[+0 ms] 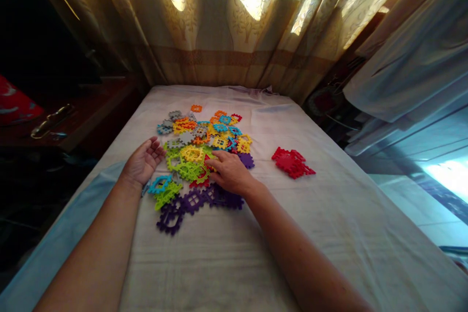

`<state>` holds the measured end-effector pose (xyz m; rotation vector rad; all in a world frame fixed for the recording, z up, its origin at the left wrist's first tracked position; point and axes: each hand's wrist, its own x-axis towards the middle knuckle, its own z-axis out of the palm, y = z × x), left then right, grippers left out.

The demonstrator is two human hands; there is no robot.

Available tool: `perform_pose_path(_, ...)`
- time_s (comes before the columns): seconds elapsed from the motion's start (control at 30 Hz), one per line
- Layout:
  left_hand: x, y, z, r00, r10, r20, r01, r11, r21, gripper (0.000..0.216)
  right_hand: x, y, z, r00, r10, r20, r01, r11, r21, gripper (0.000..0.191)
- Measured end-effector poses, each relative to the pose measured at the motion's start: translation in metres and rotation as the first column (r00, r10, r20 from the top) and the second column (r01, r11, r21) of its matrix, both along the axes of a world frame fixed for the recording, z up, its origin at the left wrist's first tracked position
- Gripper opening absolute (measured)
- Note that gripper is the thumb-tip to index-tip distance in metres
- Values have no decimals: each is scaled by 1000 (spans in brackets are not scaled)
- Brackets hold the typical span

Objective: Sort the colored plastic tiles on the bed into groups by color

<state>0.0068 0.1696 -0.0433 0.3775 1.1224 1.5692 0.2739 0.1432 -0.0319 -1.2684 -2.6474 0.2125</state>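
Observation:
A heap of flat, toothed plastic building pieces (188, 171) lies on the cloth, in lime green, yellow, orange, blue, grey, red and purple. My right hand (231, 171) reaches over the middle of this heap, fingers stretched and apart. Its fingertips are at a red piece (207, 161) among the green and yellow ones; a firm grip does not show. At the heap's left edge rests my left hand (145, 160), palm turned up, fingers loosely spread, holding nothing. Purple pieces (193, 201) form the near side of the heap. Apart on the right sits a small pile of red pieces (291, 162).
A whitish cloth (292, 234) covers the table. One orange piece (196, 108) lies at the far side. Patterned curtains (226, 34) hang behind. Dark wooden furniture (95, 112) stands on the left, and pale hanging fabric (409, 58) is on the right.

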Motion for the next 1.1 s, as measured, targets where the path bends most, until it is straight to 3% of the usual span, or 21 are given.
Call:
perform_pose_path(0.27, -4, 2, -5, 1000, -14, 0, 14, 1000, 11, 10, 27, 2, -4, 984, -172, 51, 172, 985, -11, 19)
perform_pose_path(0.57, -1, 1, -2, 999, -7, -31, 8, 1000, 2, 8, 6, 2, -13, 977, -214, 3, 214, 976, 33, 22)
perform_pose_path(0.77, 0, 1, -1, 1000, 12, -19, -12, 1000, -11, 14, 23, 8, 6, 960, -268, -86, 273, 961, 49, 18)
perform_pose_path(0.9, -2, 2, -3, 999, -4, -33, 4, 1000, 0, 12, 72, 15, 27, 876, -472, -102, 477, 879, 28, 18)
perform_pose_path(1.0, -3, 3, -3, 1000, -7, -30, 7, 1000, -2, 18, 123, 18, 31, 747, -664, -39, 664, 747, -10, 18)
perform_pose_path(1.1, -3, 3, -2, 1000, -3, -26, 3, 1000, -13, 23, 166, 18, 22, 604, -797, -9, 796, 604, -39, 16)
